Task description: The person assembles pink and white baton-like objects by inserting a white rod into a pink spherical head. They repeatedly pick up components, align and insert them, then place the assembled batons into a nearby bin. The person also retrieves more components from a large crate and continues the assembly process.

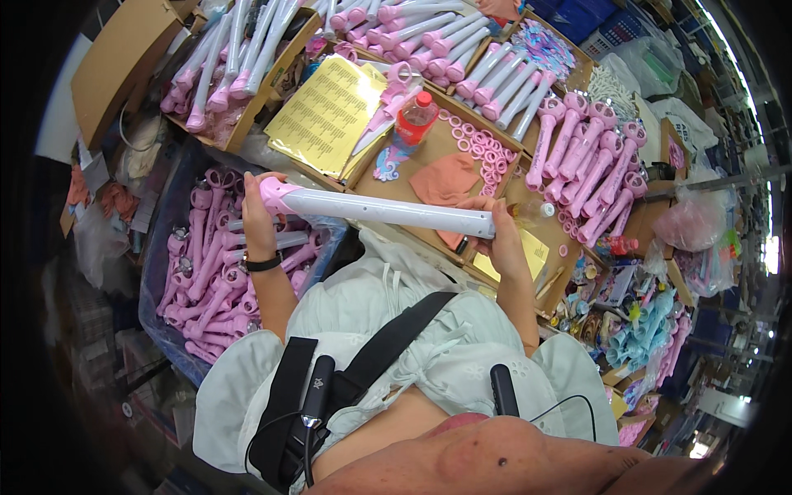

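A long white tube with a pink end (371,205) stretches across in front of me, nearly level and dipping a little to the right. My left hand (259,219) is closed round its pink end, above a blue-lined bin (153,280) of pink wand parts (216,276). At the plain white end my right hand (507,239) grips it, with fingers bent over the tip. Just behind the tube, an orange cloth (445,179) lies in a cardboard tray (388,227).
A red-capped bottle (417,121) stands beside yellow printed sheets (323,111). Pink rings (487,153) lie to its right. White-and-pink tubes (429,37) fill boxes at the back. Pink handles (584,157) are heaped at the right, above light-blue pieces (643,330).
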A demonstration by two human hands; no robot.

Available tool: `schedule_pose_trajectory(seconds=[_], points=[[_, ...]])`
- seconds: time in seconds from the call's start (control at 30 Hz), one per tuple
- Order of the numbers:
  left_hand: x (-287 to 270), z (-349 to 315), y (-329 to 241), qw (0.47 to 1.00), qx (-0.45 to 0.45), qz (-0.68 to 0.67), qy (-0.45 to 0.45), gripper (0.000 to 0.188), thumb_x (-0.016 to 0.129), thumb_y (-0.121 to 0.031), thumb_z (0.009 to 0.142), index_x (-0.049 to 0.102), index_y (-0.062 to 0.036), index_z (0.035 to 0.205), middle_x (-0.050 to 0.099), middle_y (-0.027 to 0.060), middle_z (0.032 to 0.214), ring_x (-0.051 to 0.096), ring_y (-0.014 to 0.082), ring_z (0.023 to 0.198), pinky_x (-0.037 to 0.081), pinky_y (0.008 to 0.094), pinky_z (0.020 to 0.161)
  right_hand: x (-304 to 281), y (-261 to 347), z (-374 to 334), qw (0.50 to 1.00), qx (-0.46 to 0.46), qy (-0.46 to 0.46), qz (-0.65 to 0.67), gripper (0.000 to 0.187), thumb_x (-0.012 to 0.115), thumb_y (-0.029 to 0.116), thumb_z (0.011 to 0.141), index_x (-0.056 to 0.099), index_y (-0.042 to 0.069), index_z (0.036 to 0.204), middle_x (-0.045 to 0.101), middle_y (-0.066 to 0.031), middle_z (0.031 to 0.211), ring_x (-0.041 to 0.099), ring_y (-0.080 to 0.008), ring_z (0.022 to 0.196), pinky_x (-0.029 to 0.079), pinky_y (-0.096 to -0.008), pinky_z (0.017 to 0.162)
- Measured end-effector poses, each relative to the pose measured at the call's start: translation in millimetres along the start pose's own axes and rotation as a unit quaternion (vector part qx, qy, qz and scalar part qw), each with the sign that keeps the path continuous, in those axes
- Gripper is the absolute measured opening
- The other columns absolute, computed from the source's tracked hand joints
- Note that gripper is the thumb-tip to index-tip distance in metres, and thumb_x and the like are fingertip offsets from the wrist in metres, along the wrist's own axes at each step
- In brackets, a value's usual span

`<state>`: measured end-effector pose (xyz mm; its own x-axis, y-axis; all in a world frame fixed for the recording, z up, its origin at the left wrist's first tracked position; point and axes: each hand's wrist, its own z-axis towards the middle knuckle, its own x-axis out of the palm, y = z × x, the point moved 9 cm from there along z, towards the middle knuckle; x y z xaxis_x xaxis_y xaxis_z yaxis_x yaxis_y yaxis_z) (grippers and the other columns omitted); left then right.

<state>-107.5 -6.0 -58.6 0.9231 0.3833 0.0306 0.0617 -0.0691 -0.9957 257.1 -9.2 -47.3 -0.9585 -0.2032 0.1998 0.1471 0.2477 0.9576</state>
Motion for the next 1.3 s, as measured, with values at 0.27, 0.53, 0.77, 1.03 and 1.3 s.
schedule_pose_trajectory(seconds=[0.27, 0.53, 0.77, 1.03, 1.3], points=[[25, -11, -39, 0.966, 0.133, -0.22, 0.016, 0.05, 0.033, -0.044, 0.097, 0.05, -0.0005, 0.115, 0.061, 0.0121, 0.094, 0.06, 0.0225, 0.091, 0.047, 0.0337, 0.082, -7, -83, 36, 0.989, 0.138, -0.027, 0.045, 0.044, 0.038, 0.047, 0.094, 0.055, 0.007, 0.088, 0.041, 0.0028, 0.053, 0.029, -0.0041, 0.037, 0.02, -0.0191, 0.033], [101, -55, -89, 0.903, 0.257, -0.2, 0.279, 0.096, 0.074, -0.036, 0.074, 0.013, -0.0063, 0.141, 0.057, 0.018, 0.106, 0.058, 0.0243, 0.097, 0.046, 0.0368, 0.086, 56, -188, 24, 0.836, 0.481, 0.145, 0.222, 0.043, 0.043, 0.051, 0.09, 0.046, 0.014, 0.068, 0.03, 0.0057, 0.045, 0.021, -0.0042, 0.031, 0.015, -0.0187, 0.028], [128, -83, -85, 0.885, 0.286, 0.03, 0.366, 0.098, 0.072, -0.006, 0.074, 0.002, -0.0089, 0.142, 0.051, 0.0194, 0.117, 0.053, 0.0247, 0.108, 0.04, 0.0385, 0.095, 71, -226, 46, 0.859, 0.45, 0.146, 0.196, 0.043, 0.041, 0.05, 0.09, 0.046, 0.015, 0.065, 0.036, 0.0053, 0.046, 0.027, -0.0033, 0.031, 0.018, -0.017, 0.028], [135, -88, -87, 0.873, 0.283, 0.043, 0.395, 0.09, 0.067, 0.003, 0.074, 0.007, -0.0067, 0.141, 0.05, 0.0192, 0.121, 0.051, 0.0263, 0.112, 0.038, 0.037, 0.096, 65, -255, 62, 0.903, 0.371, 0.118, 0.182, 0.036, 0.04, 0.046, 0.092, 0.055, 0.017, 0.078, 0.049, 0.0041, 0.056, 0.036, -0.0031, 0.035, 0.023, -0.016, 0.031], [143, -91, -95, 0.881, 0.265, 0.042, 0.389, 0.087, 0.075, -0.002, 0.067, 0.022, -0.0045, 0.136, 0.05, 0.0165, 0.121, 0.05, 0.0236, 0.112, 0.038, 0.0341, 0.097, 74, -189, 66, 0.969, 0.192, 0.135, 0.08, 0.038, 0.044, 0.041, 0.093, 0.055, 0.01, 0.11, 0.061, -0.0015, 0.091, 0.057, -0.0092, 0.078, 0.047, -0.0236, 0.069]])
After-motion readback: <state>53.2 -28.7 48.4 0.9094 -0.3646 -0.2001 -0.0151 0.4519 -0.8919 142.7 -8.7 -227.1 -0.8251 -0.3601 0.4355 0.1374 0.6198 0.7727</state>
